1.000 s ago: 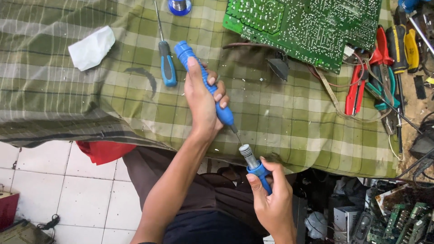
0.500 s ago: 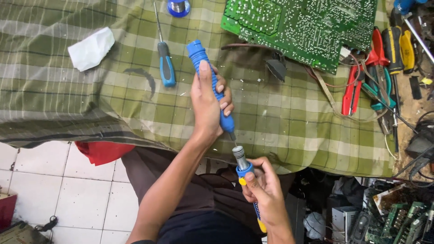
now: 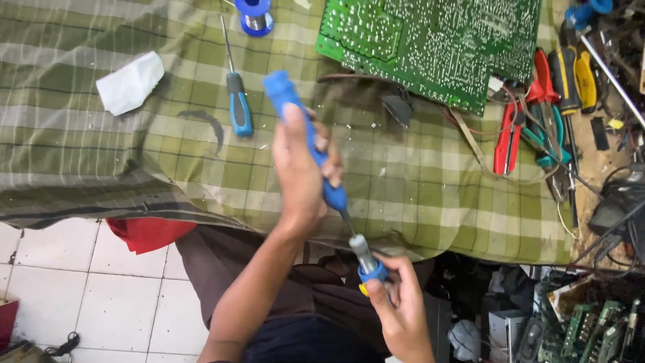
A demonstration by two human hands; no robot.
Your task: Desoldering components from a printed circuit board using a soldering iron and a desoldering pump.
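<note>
Two hands work over the plaid cloth (image 3: 430, 202). Left hand (image 3: 299, 171) grips a blue screwdriver (image 3: 306, 134); right hand (image 3: 400, 306) clasps a blue soldering iron (image 3: 366, 259), tips meeting

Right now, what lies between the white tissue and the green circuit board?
Head view: a blue-handled screwdriver on the checked cloth, with a solder spool further up. Tissue; board.

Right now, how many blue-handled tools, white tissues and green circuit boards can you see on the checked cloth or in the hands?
Blue-handled tools: 3 – screwdriver in left hand, small tool in right hand, screwdriver lying on checked cloth
White tissues: 1
Large green circuit boards: 1
Total: 5
</note>
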